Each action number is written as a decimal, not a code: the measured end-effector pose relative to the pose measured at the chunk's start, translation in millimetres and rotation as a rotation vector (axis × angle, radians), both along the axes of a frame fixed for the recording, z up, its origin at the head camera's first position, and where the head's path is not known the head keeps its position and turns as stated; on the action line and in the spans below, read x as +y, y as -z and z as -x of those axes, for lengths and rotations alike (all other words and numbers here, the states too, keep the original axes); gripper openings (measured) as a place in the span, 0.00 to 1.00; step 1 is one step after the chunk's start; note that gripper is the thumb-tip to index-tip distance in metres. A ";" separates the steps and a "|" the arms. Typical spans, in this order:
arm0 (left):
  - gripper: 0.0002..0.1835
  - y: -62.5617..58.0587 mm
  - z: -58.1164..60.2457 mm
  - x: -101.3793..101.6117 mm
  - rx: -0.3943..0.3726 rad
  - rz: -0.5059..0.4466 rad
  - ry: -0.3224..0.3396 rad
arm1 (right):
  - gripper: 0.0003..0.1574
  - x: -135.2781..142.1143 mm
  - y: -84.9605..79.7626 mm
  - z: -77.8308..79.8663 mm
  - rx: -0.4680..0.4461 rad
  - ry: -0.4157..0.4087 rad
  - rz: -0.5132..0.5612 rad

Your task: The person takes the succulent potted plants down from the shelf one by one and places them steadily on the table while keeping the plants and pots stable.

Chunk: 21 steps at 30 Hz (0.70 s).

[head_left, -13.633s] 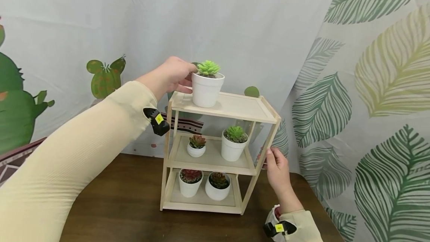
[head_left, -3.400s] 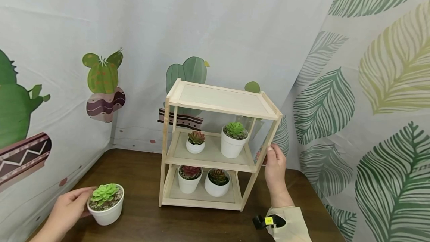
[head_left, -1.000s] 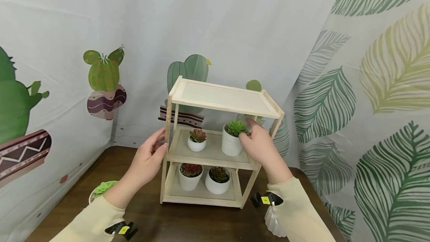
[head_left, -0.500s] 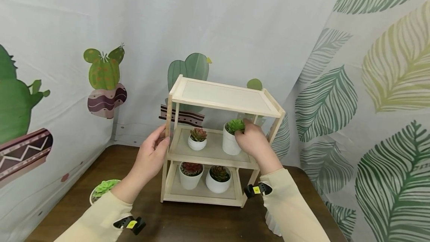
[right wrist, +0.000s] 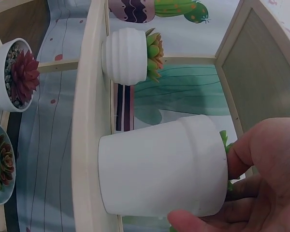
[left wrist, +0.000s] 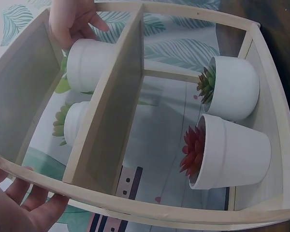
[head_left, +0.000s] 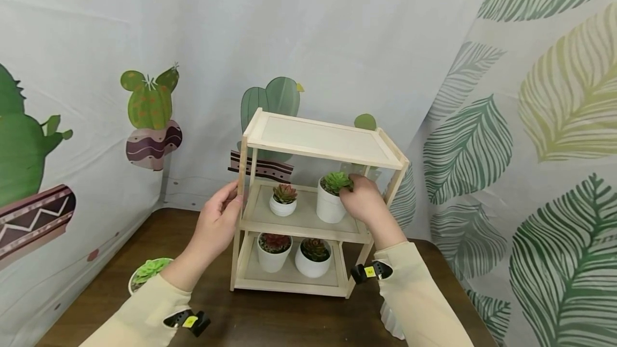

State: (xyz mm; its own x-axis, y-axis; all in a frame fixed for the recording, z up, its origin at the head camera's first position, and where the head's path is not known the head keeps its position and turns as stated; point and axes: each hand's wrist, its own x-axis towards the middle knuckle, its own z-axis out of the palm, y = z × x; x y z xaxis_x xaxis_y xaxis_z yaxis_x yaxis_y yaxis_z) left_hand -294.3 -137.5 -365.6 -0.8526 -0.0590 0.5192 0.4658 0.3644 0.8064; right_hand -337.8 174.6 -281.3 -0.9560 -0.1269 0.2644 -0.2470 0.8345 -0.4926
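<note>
Evidently the white pot with the light-green succulent, right of centre in the head view, is at the middle shelf of the wooden rack; whether its base is lifted cannot be told. The person's right hand grasps it at the rim from the frame's right, while the left hand grips the rack's post left of centre. The pot looks stiff and smooth, probably light if plastic, heavier and easier to chip if ceramic. Its wall may slip, so the thicker band below the rim should give the surest hold; the leaves look too flimsy to lift by.
</note>
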 end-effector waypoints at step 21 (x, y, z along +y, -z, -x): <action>0.24 1.7 -2.4 0.5 -0.011 -0.005 0.017 | 0.35 -1.8 18.6 1.4 0.005 0.015 0.236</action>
